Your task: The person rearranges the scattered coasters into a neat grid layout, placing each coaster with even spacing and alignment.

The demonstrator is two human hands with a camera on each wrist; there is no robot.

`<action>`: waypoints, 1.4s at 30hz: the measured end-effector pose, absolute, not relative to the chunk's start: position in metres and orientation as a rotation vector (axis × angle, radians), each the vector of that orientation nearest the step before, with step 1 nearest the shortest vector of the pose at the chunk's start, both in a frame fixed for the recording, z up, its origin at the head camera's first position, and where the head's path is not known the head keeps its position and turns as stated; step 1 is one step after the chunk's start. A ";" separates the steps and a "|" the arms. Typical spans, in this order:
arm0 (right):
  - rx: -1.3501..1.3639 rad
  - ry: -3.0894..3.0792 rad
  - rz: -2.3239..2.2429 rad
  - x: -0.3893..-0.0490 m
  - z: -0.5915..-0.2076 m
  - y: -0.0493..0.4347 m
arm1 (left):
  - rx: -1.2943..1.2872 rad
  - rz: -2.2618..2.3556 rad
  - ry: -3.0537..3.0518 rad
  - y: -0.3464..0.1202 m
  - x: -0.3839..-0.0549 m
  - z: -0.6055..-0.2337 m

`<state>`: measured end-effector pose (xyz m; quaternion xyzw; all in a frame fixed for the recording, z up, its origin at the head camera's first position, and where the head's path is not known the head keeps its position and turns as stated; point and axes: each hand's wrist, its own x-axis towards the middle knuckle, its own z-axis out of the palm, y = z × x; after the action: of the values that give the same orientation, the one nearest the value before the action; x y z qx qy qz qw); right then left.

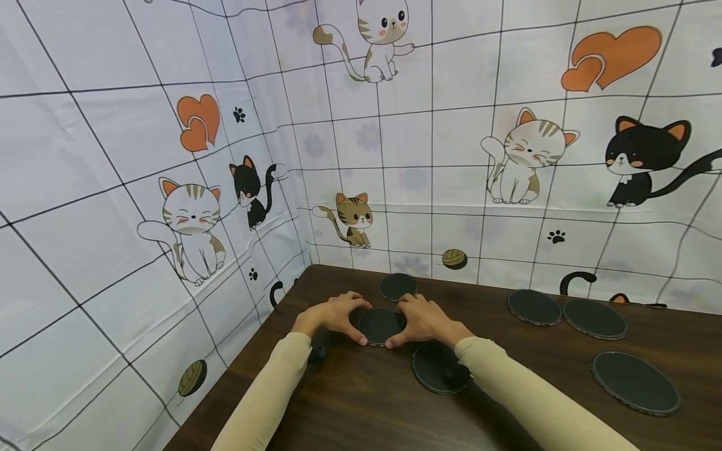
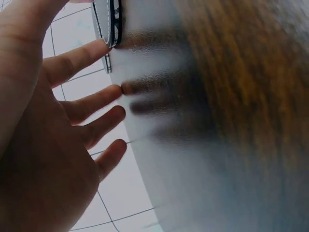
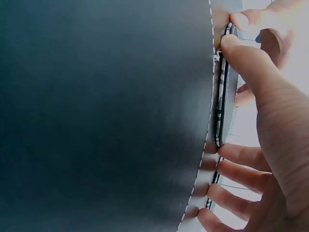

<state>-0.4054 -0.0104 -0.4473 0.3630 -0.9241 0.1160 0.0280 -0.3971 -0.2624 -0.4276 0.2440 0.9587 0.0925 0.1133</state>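
So this looks like a positioning step to me: the person has a dark disc (image 1: 381, 326) between both hands on the worktop (image 1: 350, 407), around 6 o'clock from the middle of the head view. The left hand (image 1: 337, 313) grips its rim at 9 o'clock and the right hand (image 1: 424, 318) grips it at 3, thumbs and index fingers round the edge. Can't tell if it's fully flat or slightly raised. My guess is the next move calls for both hands working evenly, so it doesn't tip or skid.

Count: two hands, one worktop, six discs. From the held one:
- far disc (image 1: 398, 287), 1 o'clock, just beyond it
- near disc (image 1: 437, 364), 4 o'clock, partly hidden by the right sleeve (image 1: 516, 385)
- inner disc (image 1: 534, 307) and middle disc (image 1: 595, 318), both 3 o'clock and side by side, can't tell if touching
- outer disc (image 1: 636, 383), a bit past 3, well apart
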 end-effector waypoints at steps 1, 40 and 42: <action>1.122 -2.847 0.368 -0.405 -0.448 -0.010 | 0.735 0.274 2.815 -0.262 -0.397 -0.428; 1.092 -2.752 0.796 -0.392 -0.439 0.055 | 0.956 0.625 2.767 -0.222 -0.395 -0.431; 1.089 -2.743 0.811 -0.390 -0.440 0.060 | 0.975 0.631 2.763 -0.218 -0.395 -0.431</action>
<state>-0.3901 0.0601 -0.4398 0.3556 -0.8954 0.2647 0.0405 -0.3946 -0.2175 -0.4307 0.3244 0.9195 0.2099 0.0721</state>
